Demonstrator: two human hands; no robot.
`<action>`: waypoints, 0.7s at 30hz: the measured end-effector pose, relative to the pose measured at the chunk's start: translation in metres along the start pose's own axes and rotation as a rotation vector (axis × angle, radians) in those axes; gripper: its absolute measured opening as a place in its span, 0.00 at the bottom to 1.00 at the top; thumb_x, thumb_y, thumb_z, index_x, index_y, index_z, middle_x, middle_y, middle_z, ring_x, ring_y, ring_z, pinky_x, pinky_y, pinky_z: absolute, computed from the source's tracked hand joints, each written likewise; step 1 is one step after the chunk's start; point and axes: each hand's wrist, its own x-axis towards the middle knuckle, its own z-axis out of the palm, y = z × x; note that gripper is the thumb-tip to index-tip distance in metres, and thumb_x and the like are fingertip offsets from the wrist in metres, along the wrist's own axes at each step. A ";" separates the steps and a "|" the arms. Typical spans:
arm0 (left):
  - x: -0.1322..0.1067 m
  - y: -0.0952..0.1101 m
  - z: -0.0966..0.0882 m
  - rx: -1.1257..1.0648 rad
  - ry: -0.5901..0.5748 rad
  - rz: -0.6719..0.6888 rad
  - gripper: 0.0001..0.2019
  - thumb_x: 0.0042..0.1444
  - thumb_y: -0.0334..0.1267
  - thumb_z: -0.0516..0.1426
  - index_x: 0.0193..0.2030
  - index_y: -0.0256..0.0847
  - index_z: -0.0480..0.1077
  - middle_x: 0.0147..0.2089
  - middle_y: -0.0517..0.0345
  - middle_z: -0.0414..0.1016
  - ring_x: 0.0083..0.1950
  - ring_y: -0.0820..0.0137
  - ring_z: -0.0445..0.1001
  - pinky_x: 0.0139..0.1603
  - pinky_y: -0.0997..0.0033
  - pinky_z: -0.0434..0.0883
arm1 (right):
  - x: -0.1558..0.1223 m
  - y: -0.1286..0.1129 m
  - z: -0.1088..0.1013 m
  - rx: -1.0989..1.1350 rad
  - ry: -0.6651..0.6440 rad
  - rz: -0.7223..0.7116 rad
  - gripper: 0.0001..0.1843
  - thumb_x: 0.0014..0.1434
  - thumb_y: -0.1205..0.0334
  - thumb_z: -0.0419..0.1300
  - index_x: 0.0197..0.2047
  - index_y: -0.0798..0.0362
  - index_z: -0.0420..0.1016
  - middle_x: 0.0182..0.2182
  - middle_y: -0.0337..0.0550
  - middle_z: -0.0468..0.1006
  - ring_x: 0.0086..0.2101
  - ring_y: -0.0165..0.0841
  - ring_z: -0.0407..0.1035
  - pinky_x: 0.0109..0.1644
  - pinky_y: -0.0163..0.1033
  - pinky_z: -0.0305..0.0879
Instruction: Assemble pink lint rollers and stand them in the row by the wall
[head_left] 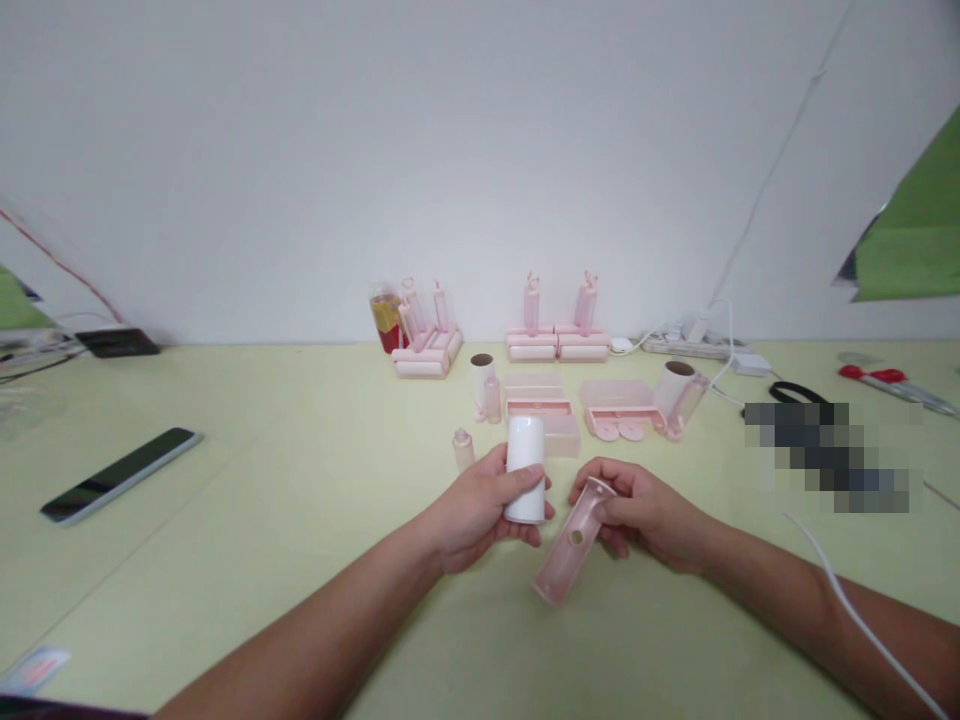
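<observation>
My left hand (480,510) is closed around an upright white roll (526,450), which looks like a lint roller refill, its thumb lying across the front. To the right, my right hand (637,510) pinches the upper end of a pink trough-shaped shell (564,562). The shell tilts down to the left, its hollow side and a round hole facing me. Both things are held above the table. Just beyond the left hand stands a small clear bottle-like piece (463,448), and behind the roll lies an open pink case (559,435).
Another open pink case (619,400) lies behind, with round pink discs (619,431). Cardboard-cored rolls (482,378) stand nearby. Finished-looking pink roller sets (559,343) line the wall beside a power strip (694,345). A phone (120,475) lies left; a white cable (847,600) crosses at right.
</observation>
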 end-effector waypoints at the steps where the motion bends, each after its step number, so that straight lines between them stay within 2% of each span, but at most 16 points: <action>1: 0.001 -0.001 -0.001 0.002 0.004 0.001 0.16 0.58 0.43 0.61 0.46 0.40 0.60 0.43 0.54 0.69 0.36 0.70 0.75 0.28 0.73 0.73 | 0.000 0.000 0.000 0.064 -0.030 0.005 0.15 0.50 0.67 0.65 0.42 0.55 0.69 0.26 0.36 0.75 0.18 0.24 0.65 0.19 0.29 0.64; 5: 0.003 -0.004 -0.003 0.036 0.030 -0.003 0.16 0.59 0.46 0.60 0.45 0.39 0.61 0.41 0.54 0.70 0.34 0.71 0.75 0.30 0.74 0.71 | -0.001 0.001 0.000 0.229 -0.078 0.036 0.19 0.52 0.61 0.70 0.43 0.55 0.68 0.27 0.37 0.76 0.21 0.25 0.70 0.24 0.31 0.72; 10: 0.002 -0.005 0.000 0.079 0.024 -0.018 0.19 0.57 0.48 0.61 0.46 0.39 0.61 0.41 0.55 0.69 0.33 0.72 0.74 0.32 0.73 0.69 | 0.002 0.004 -0.001 0.314 -0.052 0.022 0.18 0.56 0.54 0.69 0.42 0.56 0.68 0.26 0.40 0.78 0.22 0.26 0.73 0.27 0.31 0.75; 15: 0.002 -0.006 0.003 0.080 -0.003 -0.006 0.22 0.56 0.49 0.62 0.47 0.39 0.60 0.37 0.58 0.68 0.31 0.74 0.71 0.31 0.75 0.65 | 0.005 0.005 -0.001 0.344 -0.004 -0.022 0.16 0.58 0.55 0.68 0.40 0.55 0.68 0.24 0.39 0.78 0.22 0.26 0.73 0.28 0.32 0.76; 21: 0.002 -0.005 0.002 0.173 -0.027 0.024 0.26 0.54 0.48 0.63 0.53 0.38 0.61 0.36 0.59 0.68 0.31 0.75 0.65 0.31 0.76 0.62 | 0.004 0.002 0.002 0.335 0.056 -0.027 0.15 0.59 0.54 0.67 0.39 0.55 0.68 0.23 0.38 0.78 0.21 0.25 0.72 0.28 0.32 0.76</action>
